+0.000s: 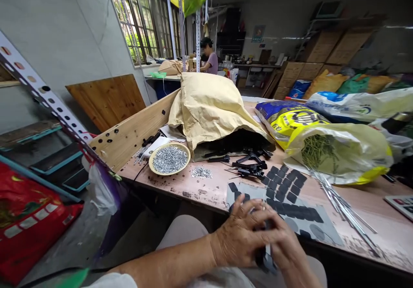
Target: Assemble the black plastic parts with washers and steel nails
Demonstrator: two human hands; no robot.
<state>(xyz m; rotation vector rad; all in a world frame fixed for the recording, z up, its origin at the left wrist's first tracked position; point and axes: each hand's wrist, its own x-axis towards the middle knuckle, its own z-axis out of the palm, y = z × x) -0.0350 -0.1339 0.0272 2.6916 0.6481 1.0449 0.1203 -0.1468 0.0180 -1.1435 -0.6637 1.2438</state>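
My left hand [237, 232] and my right hand [284, 240] meet above my lap at the table's front edge, fingers closed round a black plastic part [267, 260]. Its lower end sticks out beneath them, showing a shiny grey strip; the rest is covered by my fingers and its kind is unclear. Just beyond my hands, a grey sheet [331, 228] carries rows of black rounded-square pads [290, 209]. Several black plastic pieces with thin rods [248, 167] lie in a heap behind the pads.
A bowl of small metal nuts or rings [170, 159] stands left, beside a loose scatter [201, 173]. An open paper sack [213, 107] holds black parts. Long metal rods [346, 212] lie right, before a yellow-white bag [342, 150]. A person [211, 58] is farther back.
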